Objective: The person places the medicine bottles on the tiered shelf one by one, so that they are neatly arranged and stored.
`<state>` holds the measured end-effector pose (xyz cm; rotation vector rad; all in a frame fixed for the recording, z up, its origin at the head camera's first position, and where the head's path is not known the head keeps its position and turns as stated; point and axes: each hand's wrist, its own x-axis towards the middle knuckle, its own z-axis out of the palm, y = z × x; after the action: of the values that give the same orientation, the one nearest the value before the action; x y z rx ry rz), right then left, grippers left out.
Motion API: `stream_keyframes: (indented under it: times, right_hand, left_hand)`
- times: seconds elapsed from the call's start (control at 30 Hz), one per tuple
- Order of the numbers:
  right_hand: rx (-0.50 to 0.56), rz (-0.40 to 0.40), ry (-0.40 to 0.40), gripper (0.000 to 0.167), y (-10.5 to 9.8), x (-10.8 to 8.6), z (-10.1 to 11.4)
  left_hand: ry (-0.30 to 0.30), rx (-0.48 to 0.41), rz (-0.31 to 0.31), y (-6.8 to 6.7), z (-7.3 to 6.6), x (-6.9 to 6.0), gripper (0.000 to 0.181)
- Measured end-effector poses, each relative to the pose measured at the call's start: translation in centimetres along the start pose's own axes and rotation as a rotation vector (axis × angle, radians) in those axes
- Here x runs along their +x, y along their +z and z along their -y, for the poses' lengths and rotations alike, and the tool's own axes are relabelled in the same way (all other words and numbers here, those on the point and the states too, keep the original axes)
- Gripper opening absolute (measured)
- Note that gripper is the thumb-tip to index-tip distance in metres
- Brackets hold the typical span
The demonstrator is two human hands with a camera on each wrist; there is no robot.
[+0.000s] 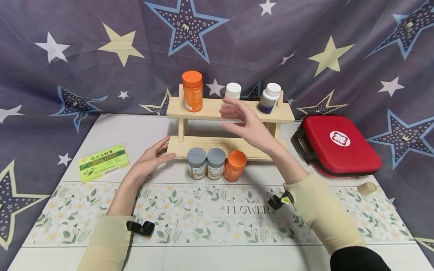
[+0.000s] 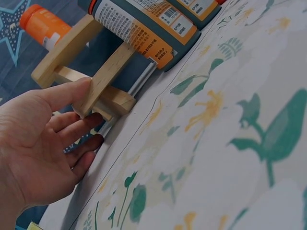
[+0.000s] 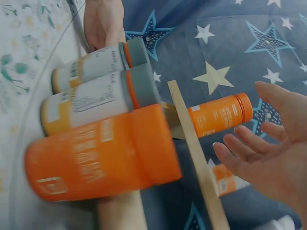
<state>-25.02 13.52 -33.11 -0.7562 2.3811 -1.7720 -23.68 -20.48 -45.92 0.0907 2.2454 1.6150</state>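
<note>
A two-tier wooden shelf point(image 1: 210, 144) stands at the table's back. My left hand point(image 1: 150, 160) holds the left end of its lower board, thumb at the front corner; in the left wrist view its fingers point(image 2: 76, 129) curl beside the board. My right hand point(image 1: 249, 126), fingers spread and holding nothing, hovers before the upper tier, partly covering a white-capped bottle point(image 1: 233, 90). That tier also bears an orange bottle point(image 1: 193, 92) on the left and a white-and-purple bottle point(image 1: 269, 98) on the right. Two grey-lidded jars point(image 1: 197, 163) point(image 1: 216, 163) and an orange jar point(image 1: 235, 166) stand before the shelf.
A green medicine box point(image 1: 104, 163) lies left of the shelf. To the right are a red first-aid case point(image 1: 342, 146) with a black handle and a small beige cylinder point(image 1: 367, 188). A star-patterned cloth point(image 1: 118, 82) hangs behind the table.
</note>
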Motion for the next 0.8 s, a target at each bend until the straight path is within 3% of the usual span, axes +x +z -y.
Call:
stream_keyframes:
  times: [0.2,0.37,0.67,0.8]
  right_hand:
    - [-0.024,-0.09,-0.061,0.053,-0.3,-3.4,-2.1]
    - [0.025,-0.161,-0.054,0.048,-0.6,-5.4,-3.4]
    - [0.046,-0.146,-0.036,0.045,-1.2,-6.1,-5.0]
    - [0.033,-0.073,0.007,0.046,-1.7,-6.4,-5.7]
  left_hand:
    - [-0.009,0.012,-0.016,-0.1,0.0,0.0,0.095]
    - [-0.004,0.021,-0.009,0.0,0.0,0.1,0.094]
    - [-0.001,0.004,-0.009,0.0,0.0,0.0,0.094]
    - [-0.003,0.006,-0.008,0.1,0.0,0.0,0.094]
